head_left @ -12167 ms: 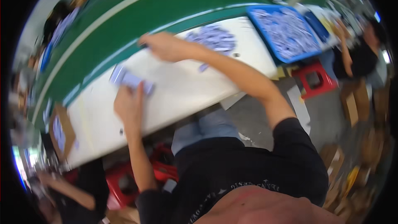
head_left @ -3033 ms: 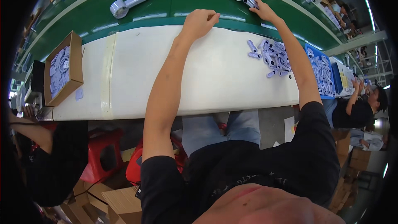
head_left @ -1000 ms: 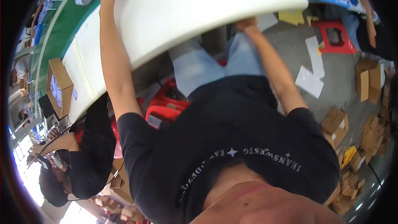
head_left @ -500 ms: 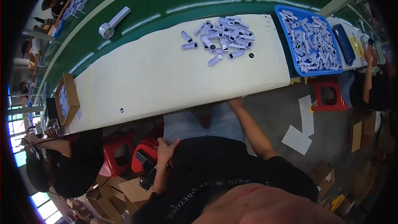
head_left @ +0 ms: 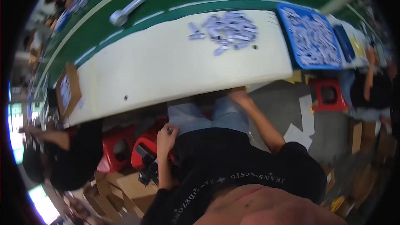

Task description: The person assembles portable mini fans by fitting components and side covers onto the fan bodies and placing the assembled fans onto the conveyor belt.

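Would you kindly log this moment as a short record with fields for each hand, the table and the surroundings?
left hand: at the person's left hip, beside a red stool, fingers curled
right hand: on the knee under the table edge, nothing visibly held
table: cream top with a pile of small pale parts
right of table: blue tray full of similar parts
left end: open cardboard box

Open carton (head_left: 68,88): brown cardboard, at nine o'clock on the white table's end, holding pale small parts.
Floor cartons (head_left: 129,189): brown cardboard, at seven o'clock beside red stools.
Labels, signs, screens: none discernible.
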Tool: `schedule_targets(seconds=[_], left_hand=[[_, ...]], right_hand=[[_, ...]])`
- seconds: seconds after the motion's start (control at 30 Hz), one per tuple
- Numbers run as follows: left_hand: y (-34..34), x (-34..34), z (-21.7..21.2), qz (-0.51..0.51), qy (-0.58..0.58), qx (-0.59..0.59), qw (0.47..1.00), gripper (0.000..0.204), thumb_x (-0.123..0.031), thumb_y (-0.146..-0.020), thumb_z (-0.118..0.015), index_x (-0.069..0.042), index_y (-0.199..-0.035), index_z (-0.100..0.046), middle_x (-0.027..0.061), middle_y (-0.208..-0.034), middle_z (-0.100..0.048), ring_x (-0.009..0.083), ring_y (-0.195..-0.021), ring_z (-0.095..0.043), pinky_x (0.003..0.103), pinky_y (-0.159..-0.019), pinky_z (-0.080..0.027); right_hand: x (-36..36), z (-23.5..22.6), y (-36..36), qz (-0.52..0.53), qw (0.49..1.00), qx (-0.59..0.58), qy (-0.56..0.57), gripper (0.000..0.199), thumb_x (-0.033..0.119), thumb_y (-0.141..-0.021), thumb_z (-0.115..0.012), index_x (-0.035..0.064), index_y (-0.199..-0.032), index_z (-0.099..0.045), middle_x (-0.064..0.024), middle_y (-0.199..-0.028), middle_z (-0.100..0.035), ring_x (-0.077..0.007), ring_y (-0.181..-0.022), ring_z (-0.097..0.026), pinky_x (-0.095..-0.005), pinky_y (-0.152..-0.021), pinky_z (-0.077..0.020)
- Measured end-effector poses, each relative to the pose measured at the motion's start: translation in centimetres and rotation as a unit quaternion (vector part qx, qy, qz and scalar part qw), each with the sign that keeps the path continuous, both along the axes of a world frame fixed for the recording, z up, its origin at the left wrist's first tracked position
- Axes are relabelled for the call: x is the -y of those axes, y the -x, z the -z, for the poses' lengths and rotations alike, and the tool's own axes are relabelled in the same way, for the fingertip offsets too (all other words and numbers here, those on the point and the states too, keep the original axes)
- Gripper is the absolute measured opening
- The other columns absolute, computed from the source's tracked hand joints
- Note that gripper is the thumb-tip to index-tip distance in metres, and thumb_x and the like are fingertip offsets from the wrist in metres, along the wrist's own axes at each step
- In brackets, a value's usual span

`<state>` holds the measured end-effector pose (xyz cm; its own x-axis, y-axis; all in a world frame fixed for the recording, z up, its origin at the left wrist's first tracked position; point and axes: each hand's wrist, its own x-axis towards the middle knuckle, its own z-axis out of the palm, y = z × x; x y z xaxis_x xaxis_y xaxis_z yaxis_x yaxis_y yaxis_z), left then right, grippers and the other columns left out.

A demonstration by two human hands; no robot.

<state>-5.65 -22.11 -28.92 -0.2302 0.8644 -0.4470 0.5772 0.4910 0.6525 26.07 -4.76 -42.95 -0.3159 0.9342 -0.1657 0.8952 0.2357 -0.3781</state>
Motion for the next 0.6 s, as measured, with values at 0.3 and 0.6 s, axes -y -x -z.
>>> schedule_targets(seconds=[0.3, 0.6], left_hand=[[8.0, -25.0, -14.8, 0.152, -0.505, -0.087, 0.845, 0.046, -0.022, -0.078, -0.076, -0.002, -0.114, -0.057, 0.0130, -0.110, -0.065, 0.0237, -0.096, -0.064, 0.032, -0.084, -0.048], [13.0, -44.4, -7.9, -0.056, -0.410, -0.246, 0.876, 0.076, -0.032, -0.065, -0.083, -0.001, -0.125, -0.048, 0.0262, -0.129, -0.047, 0.0369, -0.118, -0.049, 0.044, -0.098, -0.042]], right_hand=[[-6.2, -30.6, -0.1, -0.164, 0.953, -0.254, 0.024, 0.020, 0.010, -0.085, -0.065, -0.0006, -0.101, -0.065, -0.0070, -0.084, -0.065, -0.0138, -0.068, -0.059, -0.0259, -0.065, -0.0460], [-19.5, -30.8, 9.2, -0.256, 0.963, 0.084, -0.015, 0.027, 0.023, -0.075, -0.074, 0.0016, -0.086, -0.061, -0.0111, -0.080, -0.063, -0.0270, -0.072, -0.058, -0.0371, -0.067, -0.0470]])
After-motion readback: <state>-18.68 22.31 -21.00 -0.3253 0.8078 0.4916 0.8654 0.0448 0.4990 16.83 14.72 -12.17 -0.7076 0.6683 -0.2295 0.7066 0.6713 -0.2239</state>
